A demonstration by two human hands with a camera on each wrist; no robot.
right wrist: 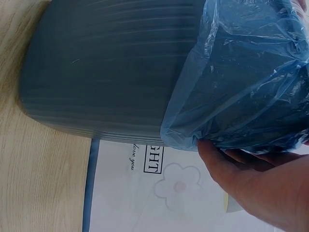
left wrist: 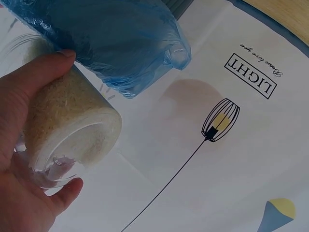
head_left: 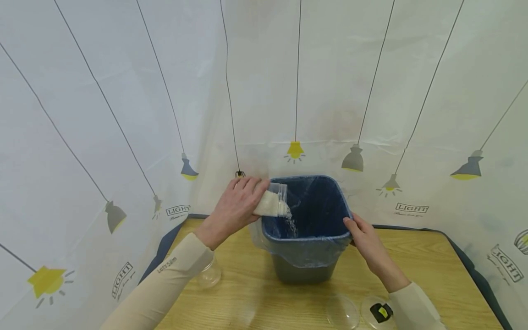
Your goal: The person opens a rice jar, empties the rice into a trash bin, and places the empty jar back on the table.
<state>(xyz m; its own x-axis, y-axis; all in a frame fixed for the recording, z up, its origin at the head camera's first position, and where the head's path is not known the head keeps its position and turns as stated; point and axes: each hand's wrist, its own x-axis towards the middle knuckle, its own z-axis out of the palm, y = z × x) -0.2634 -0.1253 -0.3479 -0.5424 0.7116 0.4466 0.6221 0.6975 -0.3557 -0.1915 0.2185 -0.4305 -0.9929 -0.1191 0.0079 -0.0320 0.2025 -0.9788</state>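
Note:
My left hand point(head_left: 239, 201) grips a clear jar point(head_left: 272, 201), tipped on its side with its mouth over the bin. White grains that look like rice point(left wrist: 72, 106) fill much of the jar, and some are falling from its mouth. The bin point(head_left: 303, 272) is dark grey, upright and lined with a blue plastic bag point(head_left: 309, 252) folded over its rim. On the bin's right side, my right hand point(head_left: 369, 245) holds the rim through the bag, thumb at the top edge. In the right wrist view the fingers point(right wrist: 231, 169) press on the bag's folded edge.
A second clear jar point(head_left: 210, 275) stands on the wooden table point(head_left: 247, 293) under my left forearm. Two clear round lids point(head_left: 342, 311) lie near the front right, one with a black and yellow item point(head_left: 380, 312) on it. Lamp-printed sheeting point(head_left: 255, 91) encloses the table.

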